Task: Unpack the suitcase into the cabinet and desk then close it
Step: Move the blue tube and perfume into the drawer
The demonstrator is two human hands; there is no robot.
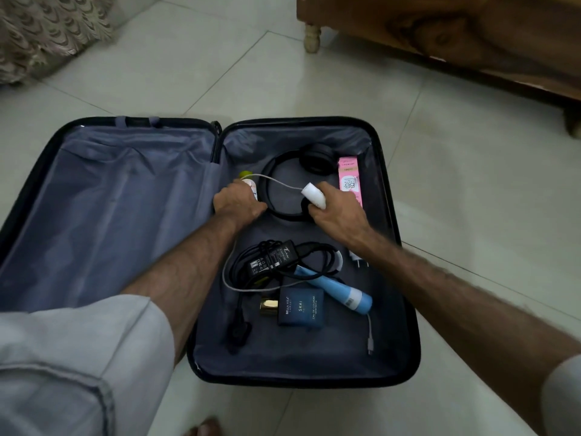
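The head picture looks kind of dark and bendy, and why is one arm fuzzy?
In the head view the light is dim and flat, so the suitcase lining looks murky; the wide lens bows the floor tile lines near the edges; the right hand and its forearm are smeared by motion blur, while the left hand stays sharper.

The suitcase (405, 278) has a hard, dark shell lined with thin, creased grey cloth. The floor (471, 184) is pale glossy tile. The bed frame (456, 29) is polished brown wood. The perfume bottle (300, 306) is matt blue with a shiny gold cap; the carton (349, 179) is smooth pink card.
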